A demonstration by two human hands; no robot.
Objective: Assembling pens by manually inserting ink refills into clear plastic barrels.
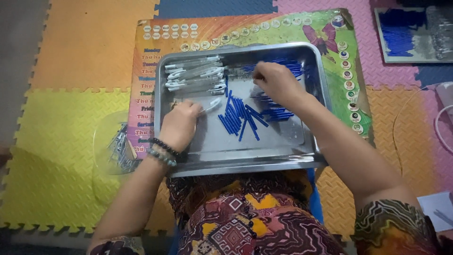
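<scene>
A shallow metal tray (245, 158) rests on my lap. Inside it lie several thin blue tubes (237, 117) in loose piles and several white plastic clips (194, 75) stacked at the back left. My left hand (181, 123) rests in the tray's left part with its fingers pinched on one white clip (213, 104). Beaded bracelets circle that wrist. My right hand (276, 81) reaches to the tray's back, fingers curled down among the blue tubes; whether it grips one is hidden.
A colourful printed board (330, 33) lies under the tray on foam puzzle mats. A clear plastic container (115, 146) with thin metal pieces sits to the left. Another tray of blue tubes (410, 33) is at the back right.
</scene>
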